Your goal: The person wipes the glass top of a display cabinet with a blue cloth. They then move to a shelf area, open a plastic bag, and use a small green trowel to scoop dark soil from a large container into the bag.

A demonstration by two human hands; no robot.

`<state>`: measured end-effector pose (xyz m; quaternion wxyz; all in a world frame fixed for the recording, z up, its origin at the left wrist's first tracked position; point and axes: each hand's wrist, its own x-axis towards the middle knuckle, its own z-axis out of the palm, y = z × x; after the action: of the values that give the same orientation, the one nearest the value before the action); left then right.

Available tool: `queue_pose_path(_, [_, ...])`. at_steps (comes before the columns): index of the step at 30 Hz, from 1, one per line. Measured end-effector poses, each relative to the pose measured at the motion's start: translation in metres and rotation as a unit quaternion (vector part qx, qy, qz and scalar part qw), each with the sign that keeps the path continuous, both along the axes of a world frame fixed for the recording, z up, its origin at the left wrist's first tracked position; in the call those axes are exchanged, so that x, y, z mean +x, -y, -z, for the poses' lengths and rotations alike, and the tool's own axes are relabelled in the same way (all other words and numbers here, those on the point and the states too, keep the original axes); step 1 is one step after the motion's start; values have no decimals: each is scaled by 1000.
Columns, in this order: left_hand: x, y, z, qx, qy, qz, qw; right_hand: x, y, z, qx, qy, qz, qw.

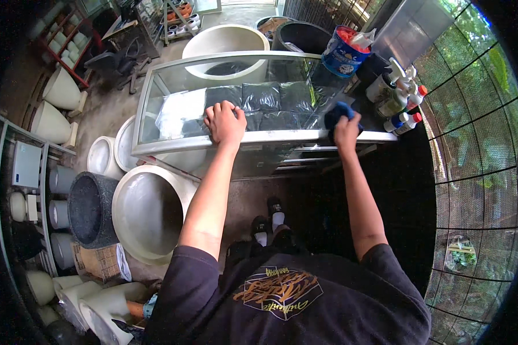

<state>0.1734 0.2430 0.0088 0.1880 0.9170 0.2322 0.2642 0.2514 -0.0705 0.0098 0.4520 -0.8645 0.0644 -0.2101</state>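
In the head view, a glass case with an aluminium frame [270,136] spans the middle in front of me. Black plastic-wrapped packs [262,98] and a white pack [181,109] show beneath its glass. My left hand [225,125] rests on the top near the front edge, fingers bent and apart, holding nothing. Towards the right end, my right hand [345,131] is closed on a dark blue cloth [339,112] against the glass. Several bottles [379,92] stand just right of it, behind which sits a blue tub [343,57].
Large white planters [124,213], a dark speckled pot [86,213] and smaller pots crowd the left. More large pots [225,40] stand behind the case, near an office chair [106,63]. A wire mesh wall [466,149] runs along the right.
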Motion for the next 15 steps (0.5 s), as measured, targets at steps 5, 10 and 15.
queue_pose_path(5, [-2, -4, 0, 7, -4, -6, 1000, -67, -77, 4, -126, -10, -140, 982])
queue_pose_path(10, [-2, -7, 7, -1, 25, 2, 1000, -118, -84, 11, 94, -7, -195, 976])
queue_pose_path(15, [-1, -5, 6, -5, 9, 5, 1000, -72, -19, -4, 107, 145, 1, 984])
